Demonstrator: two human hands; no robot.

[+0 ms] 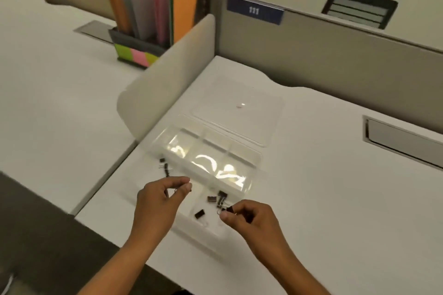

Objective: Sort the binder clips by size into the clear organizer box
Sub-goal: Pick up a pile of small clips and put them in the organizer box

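The clear organizer box (251, 158) lies open on the white desk, its lid (239, 112) folded back behind it. Several black binder clips (217, 199) lie in its near compartment, one of them (199, 213) apart at the front. A few small clips (164, 165) lie on the desk left of the box. My left hand (158, 201) pinches a small black clip (189, 188) over the box's left edge. My right hand (249, 217) pinches another black clip (229, 209) over the near compartment.
A frosted divider panel (167, 79) stands left of the box. Behind it a holder with coloured folders (153, 7) and sticky notes (136, 54). A grey partition (323, 50) with label 111 runs along the back. A cable slot (402, 141) is at right.
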